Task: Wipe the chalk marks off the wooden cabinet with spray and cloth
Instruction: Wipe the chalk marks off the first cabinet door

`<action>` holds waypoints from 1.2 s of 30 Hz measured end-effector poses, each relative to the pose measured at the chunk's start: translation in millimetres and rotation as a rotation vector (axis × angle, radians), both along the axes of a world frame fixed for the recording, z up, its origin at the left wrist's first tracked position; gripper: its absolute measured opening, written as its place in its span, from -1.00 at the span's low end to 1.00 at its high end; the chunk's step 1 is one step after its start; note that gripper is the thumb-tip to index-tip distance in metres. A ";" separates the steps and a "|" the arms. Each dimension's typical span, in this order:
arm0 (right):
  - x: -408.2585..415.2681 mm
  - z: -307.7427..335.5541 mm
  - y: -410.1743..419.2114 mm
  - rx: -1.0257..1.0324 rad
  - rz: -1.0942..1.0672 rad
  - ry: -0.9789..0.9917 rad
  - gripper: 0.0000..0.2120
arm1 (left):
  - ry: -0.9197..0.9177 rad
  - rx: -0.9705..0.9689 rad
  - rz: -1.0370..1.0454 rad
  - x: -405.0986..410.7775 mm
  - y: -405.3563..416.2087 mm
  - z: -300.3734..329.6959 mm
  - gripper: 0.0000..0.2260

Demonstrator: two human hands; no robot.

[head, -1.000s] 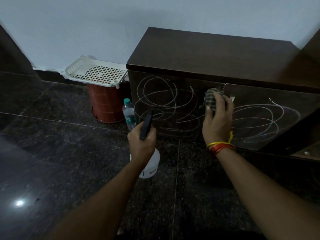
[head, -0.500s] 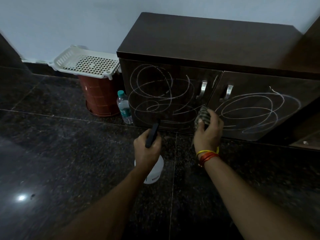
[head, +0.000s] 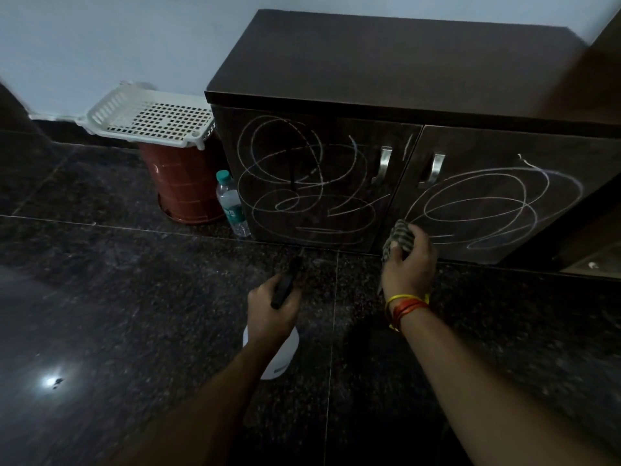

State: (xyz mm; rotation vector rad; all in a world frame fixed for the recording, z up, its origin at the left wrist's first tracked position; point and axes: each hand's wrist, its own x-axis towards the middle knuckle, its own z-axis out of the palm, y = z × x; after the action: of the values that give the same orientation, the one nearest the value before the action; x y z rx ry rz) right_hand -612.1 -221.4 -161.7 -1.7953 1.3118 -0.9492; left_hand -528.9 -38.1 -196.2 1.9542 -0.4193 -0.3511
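A low dark wooden cabinet [head: 386,62] stands against the wall. White chalk scribbles cover its left door [head: 302,183] and its right door [head: 490,210]. My right hand [head: 408,264] grips a bunched striped cloth [head: 398,237] pressed low on the cabinet front, near the gap between the doors. My left hand [head: 272,307] holds a white spray bottle [head: 279,354] by its black trigger head, out in front of the left door and above the floor.
A plastic water bottle [head: 232,205] stands at the cabinet's left corner. Beside it a red bucket [head: 183,185] carries a white perforated basket [head: 151,117]. The floor [head: 134,297] is dark polished stone. Dark furniture [head: 601,237] adjoins the cabinet on the right.
My right hand slid the cloth down from the door handles to the bottom of the doors. The spray bottle in my left hand dropped a little lower.
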 end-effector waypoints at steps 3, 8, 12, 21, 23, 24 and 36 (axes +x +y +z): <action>2.4 -1.4 0.5 0.017 0.003 0.022 -0.63 | 0.020 0.015 0.105 6.7 14.1 -3.3 -0.79; 6.6 -3.1 3.2 0.040 0.003 0.025 -0.63 | 0.070 0.046 0.224 16.5 22.3 -6.5 -0.80; 15.6 2.8 10.1 -0.024 0.037 -0.001 -0.63 | 0.059 -0.004 0.227 16.8 15.8 -1.8 -0.78; 78.5 57.2 -11.1 -0.612 0.273 -0.029 -0.58 | -0.021 -0.220 0.197 36.7 -21.8 23.1 -0.77; 89.6 56.5 -12.8 -0.666 0.260 -0.022 -0.54 | -0.045 -0.259 0.210 45.3 -30.8 27.7 -0.73; 94.4 54.0 -12.3 -0.678 0.254 -0.016 -0.52 | -0.058 -0.279 0.217 49.7 -35.0 30.2 -0.71; 116.2 29.7 -11.4 -0.837 0.431 -0.015 -0.50 | -0.120 -0.346 0.229 71.0 -43.7 32.5 -0.81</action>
State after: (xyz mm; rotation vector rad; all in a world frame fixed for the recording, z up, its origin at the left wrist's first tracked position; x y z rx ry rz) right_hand -495.9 -232.8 -131.9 -2.5321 0.4617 -1.3579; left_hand -457.9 -81.8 -163.7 1.6664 -0.3058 -0.0103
